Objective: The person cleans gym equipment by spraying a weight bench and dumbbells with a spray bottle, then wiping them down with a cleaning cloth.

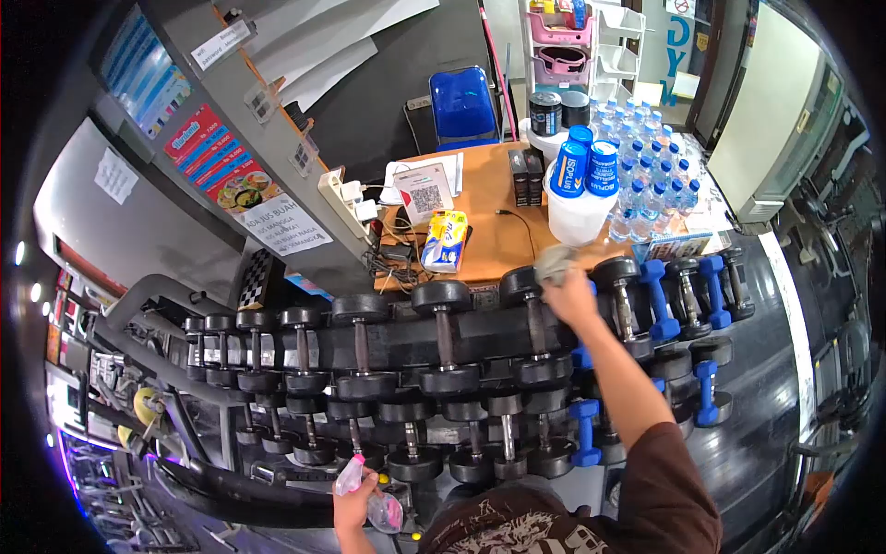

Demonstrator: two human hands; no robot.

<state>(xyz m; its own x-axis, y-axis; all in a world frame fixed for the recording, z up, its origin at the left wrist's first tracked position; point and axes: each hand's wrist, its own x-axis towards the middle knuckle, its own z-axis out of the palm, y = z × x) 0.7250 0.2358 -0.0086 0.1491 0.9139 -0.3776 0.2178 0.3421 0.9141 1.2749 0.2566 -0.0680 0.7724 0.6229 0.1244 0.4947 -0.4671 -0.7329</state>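
My right hand is closed on a greyish cloth, reaching over the upper row of the dumbbell rack. The cloth is beside the end of a black dumbbell with a metal handle, near the desk's front edge. Low in the view, my left hand grips a small clear spray bottle with a pink-tipped nozzle and pink inside. That bottle is held in front of the lower row of dumbbells, close to my body. Part of a blue dumbbell is hidden behind my right forearm.
Behind the rack stands a wooden desk with a yellow-and-blue pack, a QR sign, a white tub under blue cans, and many water bottles. More blue dumbbells are at right. A blue chair stands behind.
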